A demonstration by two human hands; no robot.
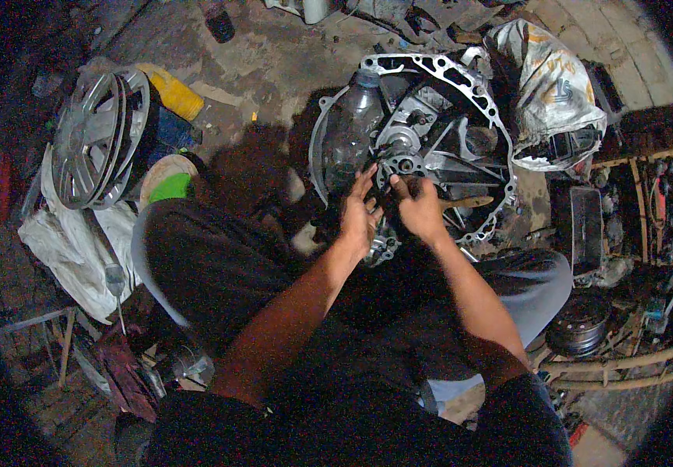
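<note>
A small metal flanged part [406, 165] with bolt holes is held up between both hands over the big transmission housing [501, 132]. My right hand [420, 208] is closed on it, thumb and fingers pinching its lower edge. From the left, my left hand [360, 216] grips its side with bent fingers, partly in shadow. A wooden handle [470, 202] sticks out to the right beside my right hand; I cannot tell whether that hand holds it. Inside the housing's left side stands a clear plastic bottle [350, 128]. Another metal piece [381, 249] shows below my wrists.
Silvery wheel covers [91, 140] and a yellow container [173, 92] are on the left. A white sack [554, 93] lies against the housing's right side. Farther right are a grey tray [585, 229] and a steel wheel rim [579, 321]. My bent knees flank the work.
</note>
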